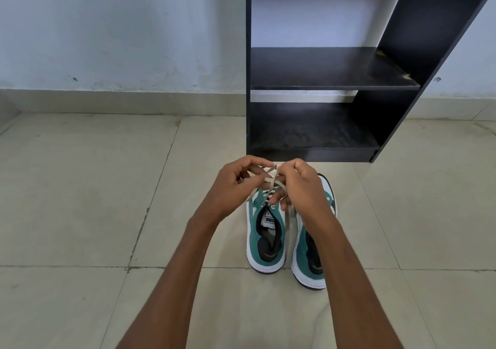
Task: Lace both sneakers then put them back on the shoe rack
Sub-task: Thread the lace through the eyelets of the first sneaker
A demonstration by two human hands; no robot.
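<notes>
I see the lace (271,180) pulled up over the left shoe (264,241), just above its tongue. My left hand (233,184) pinches one end and my right hand (306,187) pinches the other, so both hands are closed on the lace. The ends cross between my hands, and both hands are about as near to it. The shoe points away from me, toe toward the rack (332,69). I think I am tying it now. The lace is flat and cream. The shoes are green and white. The right shoe (312,254) sits just beside the left on the floor (80,187). My right arm hides its laces. The rack stands close ahead.
</notes>
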